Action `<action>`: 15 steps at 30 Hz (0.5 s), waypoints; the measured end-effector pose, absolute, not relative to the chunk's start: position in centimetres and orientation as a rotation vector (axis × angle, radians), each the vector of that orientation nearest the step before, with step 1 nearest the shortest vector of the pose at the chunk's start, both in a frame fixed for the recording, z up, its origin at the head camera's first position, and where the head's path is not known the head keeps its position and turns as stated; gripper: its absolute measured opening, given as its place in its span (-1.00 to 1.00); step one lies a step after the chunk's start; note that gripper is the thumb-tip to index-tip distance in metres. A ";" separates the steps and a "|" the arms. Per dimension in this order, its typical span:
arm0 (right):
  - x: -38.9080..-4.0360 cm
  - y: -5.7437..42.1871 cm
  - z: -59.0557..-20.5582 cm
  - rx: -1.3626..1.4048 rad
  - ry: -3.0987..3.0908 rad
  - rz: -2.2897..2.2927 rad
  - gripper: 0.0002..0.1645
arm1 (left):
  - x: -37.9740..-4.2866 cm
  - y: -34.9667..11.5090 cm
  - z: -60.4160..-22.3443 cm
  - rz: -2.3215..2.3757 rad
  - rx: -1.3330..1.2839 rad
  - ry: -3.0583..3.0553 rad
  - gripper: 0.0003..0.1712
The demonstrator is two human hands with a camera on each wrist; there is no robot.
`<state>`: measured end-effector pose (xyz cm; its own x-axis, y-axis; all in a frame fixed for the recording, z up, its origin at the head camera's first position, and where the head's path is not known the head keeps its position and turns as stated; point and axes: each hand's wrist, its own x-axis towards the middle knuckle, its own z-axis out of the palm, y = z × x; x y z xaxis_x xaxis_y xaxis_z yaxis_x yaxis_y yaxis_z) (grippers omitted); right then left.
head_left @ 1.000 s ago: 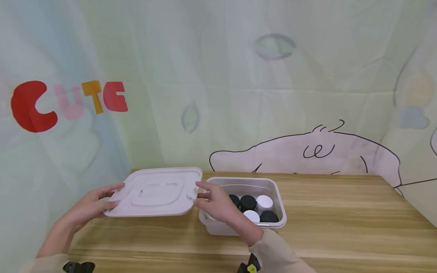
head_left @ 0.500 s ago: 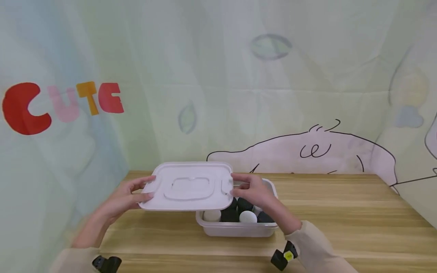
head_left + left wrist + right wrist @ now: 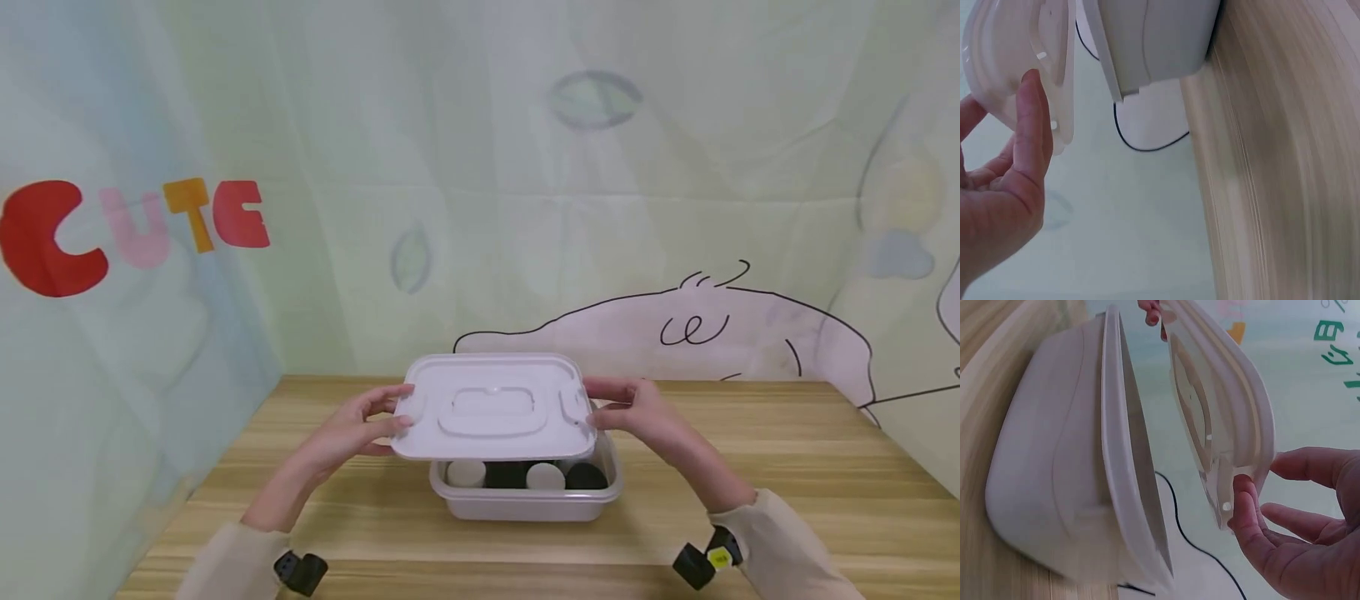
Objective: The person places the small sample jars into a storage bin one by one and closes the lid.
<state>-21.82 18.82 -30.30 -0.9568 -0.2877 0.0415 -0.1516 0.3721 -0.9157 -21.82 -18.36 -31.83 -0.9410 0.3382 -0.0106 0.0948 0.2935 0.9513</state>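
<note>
A white rectangular lid (image 3: 491, 442) is held level above a white plastic box (image 3: 525, 507). My left hand (image 3: 352, 429) pinches the lid's left end between thumb and fingers, and my right hand (image 3: 645, 417) pinches the right end the same way. Both wrist views show a gap between the lid (image 3: 1244, 419) and the rim of the box (image 3: 1116, 425). Inside the box, several round caps are visible along the front, such as a white cap (image 3: 545, 477) and a black cap (image 3: 586, 477). The lid hides the back of the box.
The box stands on a wooden table (image 3: 337, 533), whose back edge meets a printed curtain (image 3: 480, 208). On the curtain are coloured letters at the left and a cartoon outline behind the box.
Both hands have carried the lid to the right, from beside the box to over it. The lid now covers most of the opening from the head view. The box has stayed put.
</note>
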 end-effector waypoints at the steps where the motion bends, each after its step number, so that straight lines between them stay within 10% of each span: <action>1: -21.8 19.3 -30.4 -0.401 2.493 -1.644 -0.35 | -21.9 -18.0 -31.9 1.708 0.404 2.341 -0.27; 15: -21.5 22.3 -30.4 -0.369 2.523 -1.618 -0.33 | -22.0 -15.2 -32.0 1.765 0.461 2.245 -0.28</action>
<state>-21.48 22.27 -30.45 -0.9628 -0.2686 0.0293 -0.1388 0.3984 -0.9066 -22.03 -15.21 -31.97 -0.9192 0.3939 -0.0002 0.0927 0.2169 0.9718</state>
